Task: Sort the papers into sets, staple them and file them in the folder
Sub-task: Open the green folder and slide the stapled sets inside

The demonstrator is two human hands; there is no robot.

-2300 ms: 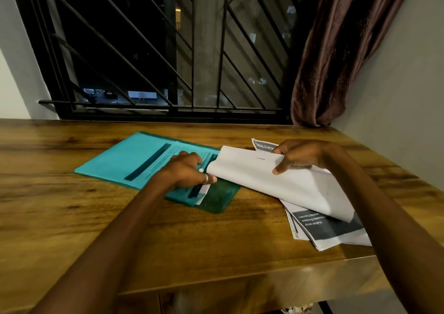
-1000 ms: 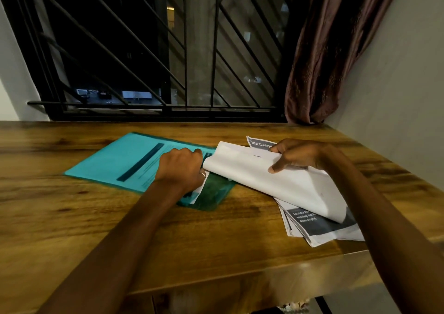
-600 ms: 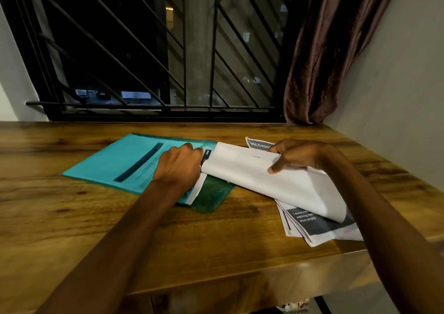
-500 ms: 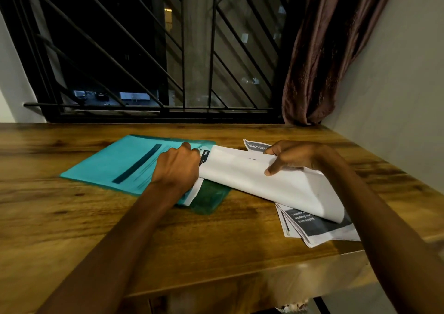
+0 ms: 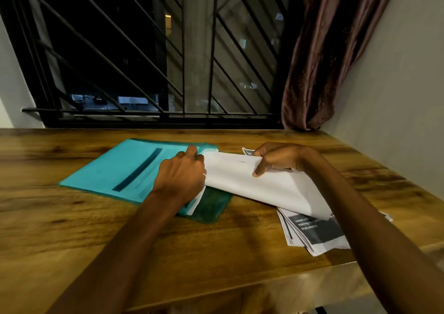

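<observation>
A teal folder (image 5: 125,169) lies flat on the wooden desk, with a sheet inside showing through its cover. My left hand (image 5: 182,176) grips the folder's right edge, fingers curled at its opening. My right hand (image 5: 276,157) pinches the top edge of a stapled white paper set (image 5: 264,186), whose left end lies at the folder's opening beside my left hand. The set curves up over a pile of printed papers (image 5: 314,234) with dark headers, lying to the right.
The wooden desk (image 5: 216,253) runs to a front edge near me. A barred window (image 5: 153,61) stands behind it, a brown curtain (image 5: 322,61) hangs at the back right, and a grey wall (image 5: 396,85) closes the right side.
My left hand slid along the folder's right edge and curled tighter at the opening. The white paper set moved left, its end now against my left hand.
</observation>
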